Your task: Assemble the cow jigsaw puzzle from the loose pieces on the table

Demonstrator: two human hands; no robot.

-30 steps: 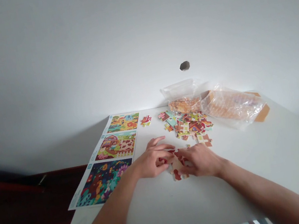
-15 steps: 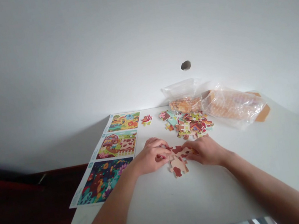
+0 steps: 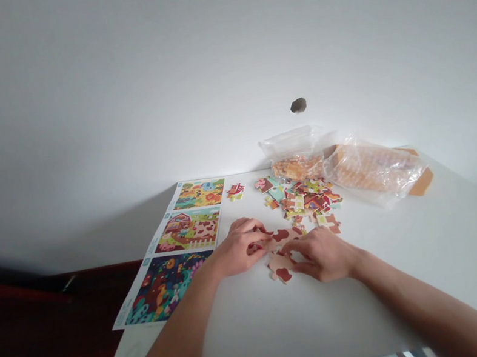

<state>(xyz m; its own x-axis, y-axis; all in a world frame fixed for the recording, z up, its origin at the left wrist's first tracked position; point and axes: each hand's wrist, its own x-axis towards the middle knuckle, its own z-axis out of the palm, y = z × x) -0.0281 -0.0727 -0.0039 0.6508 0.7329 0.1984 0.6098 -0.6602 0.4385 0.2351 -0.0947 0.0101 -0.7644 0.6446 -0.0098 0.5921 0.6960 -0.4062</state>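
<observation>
Pale jigsaw puzzle pieces with red-brown patches lie on the white table between my hands. My left hand [image 3: 244, 246] pinches the left end of the upper puzzle pieces [image 3: 282, 235], its thumb and fingertips closed on their edge. Just below is another patched puzzle piece [image 3: 281, 269], close against the upper ones; whether they interlock I cannot tell. My right hand [image 3: 320, 253] grips this lower piece at its right side, with index finger and thumb bent over it. The fingers hide part of the joint.
A heap of loose puzzle pieces [image 3: 309, 197] lies beyond my hands. A few joined red pieces [image 3: 236, 190] sit left of it. Picture sheets [image 3: 190, 230] line the left edge. Clear plastic bags [image 3: 375, 169] with orange contents stand by the wall.
My right hand has come nearer and moved from the right end of the upper pieces to the lower one. The lower piece has shifted slightly left. My left hand stays put.
</observation>
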